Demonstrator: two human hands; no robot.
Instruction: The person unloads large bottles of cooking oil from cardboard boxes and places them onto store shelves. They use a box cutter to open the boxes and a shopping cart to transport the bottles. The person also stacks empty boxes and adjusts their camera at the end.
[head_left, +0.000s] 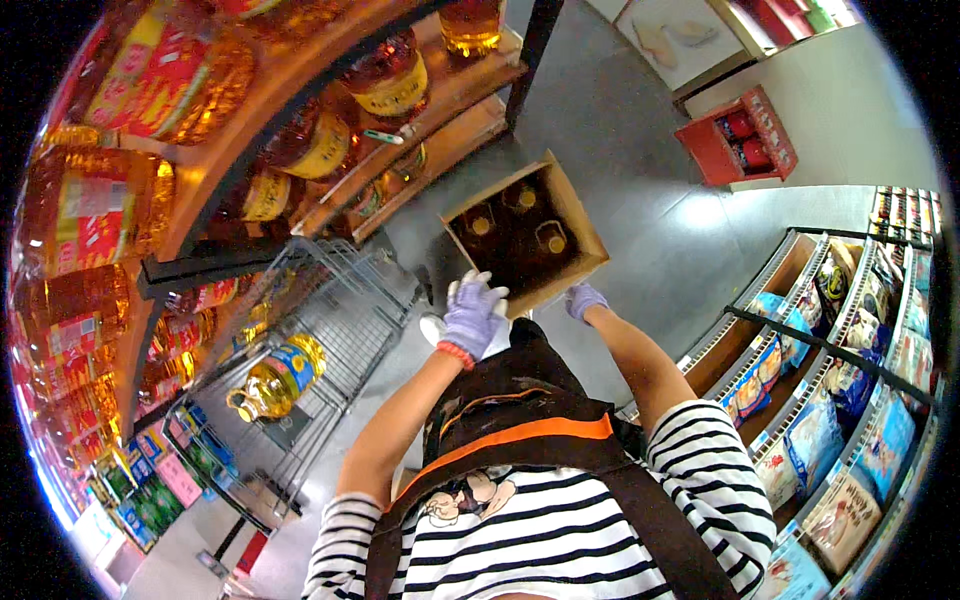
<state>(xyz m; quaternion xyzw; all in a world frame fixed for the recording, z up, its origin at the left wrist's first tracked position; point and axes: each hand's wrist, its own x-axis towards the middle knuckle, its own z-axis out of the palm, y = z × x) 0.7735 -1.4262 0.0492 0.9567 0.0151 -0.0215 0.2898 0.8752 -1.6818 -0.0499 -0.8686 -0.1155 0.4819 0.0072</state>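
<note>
An open cardboard box (581, 217) stands before me, holding several large capped bottles (556, 244) in its dark inside. My left hand (474, 311), in a lilac glove with pale fingertips and an orange cuff, lies at the box's near left edge with its fingers spread. At the near right corner is my right hand (584, 301), also gloved, its fingers bent against the outside of the cardboard; its grip is partly hidden. A shopping cart (352, 330) to my left carries one bottle of yellow cooking oil (281, 379) lying on its side.
Shelves (420, 120) with large oil bottles (311, 146) rise along the left. On the right, racks (780, 375) hold bagged goods (806, 435). A red display box (739, 139) stands by the wall beyond. Grey floor (637, 150) shows between them.
</note>
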